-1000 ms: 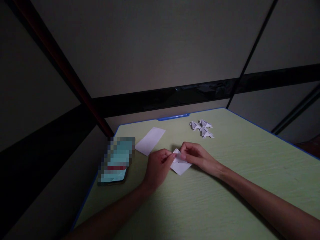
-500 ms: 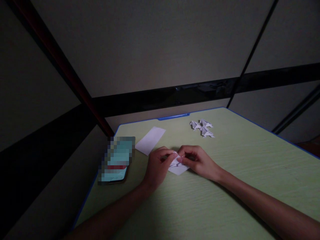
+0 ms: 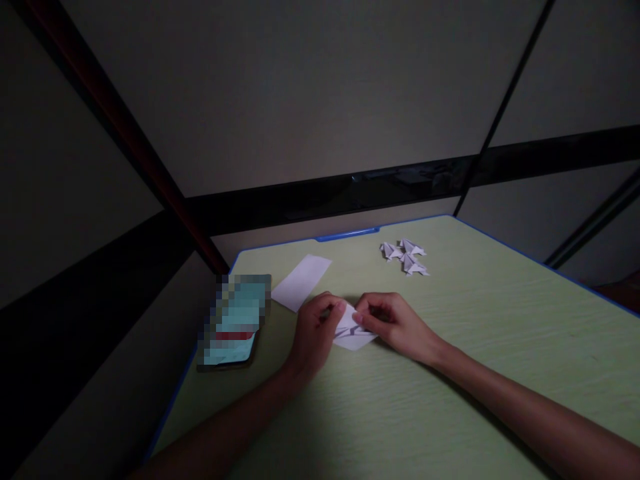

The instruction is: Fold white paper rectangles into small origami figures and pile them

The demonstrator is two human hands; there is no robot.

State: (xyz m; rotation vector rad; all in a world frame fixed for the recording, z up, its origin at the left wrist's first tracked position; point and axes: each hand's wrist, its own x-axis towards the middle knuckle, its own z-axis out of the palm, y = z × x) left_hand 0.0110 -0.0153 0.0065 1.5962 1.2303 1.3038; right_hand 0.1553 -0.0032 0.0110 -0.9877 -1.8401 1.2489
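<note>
A partly folded piece of white paper (image 3: pixel 354 340) lies at the middle of the table, with creased flaps on top and a pointed edge toward me. My left hand (image 3: pixel 318 330) pinches its left side between thumb and fingers. On the right side, my right hand (image 3: pixel 391 319) grips the same paper, thumb on top and fingers curled behind. The fingertips hide parts of the far folds. Beyond my right hand sit three small folded white paper figures (image 3: pixel 411 261), close together and touching or nearly so.
A flat white paper sheet (image 3: pixel 303 283) lies beyond my left hand. At the left edge rests a phone (image 3: pixel 239 320) with a lit, blurred screen. The pale green table (image 3: pixel 480 307) has a blue rim and a blue strip (image 3: pixel 349 234) at the back, against a panelled wall.
My left thumb and fingers have shifted slightly left, uncovering more of the paper's upper folds. My right hand stays nearly in place. The other things are unmoved.
</note>
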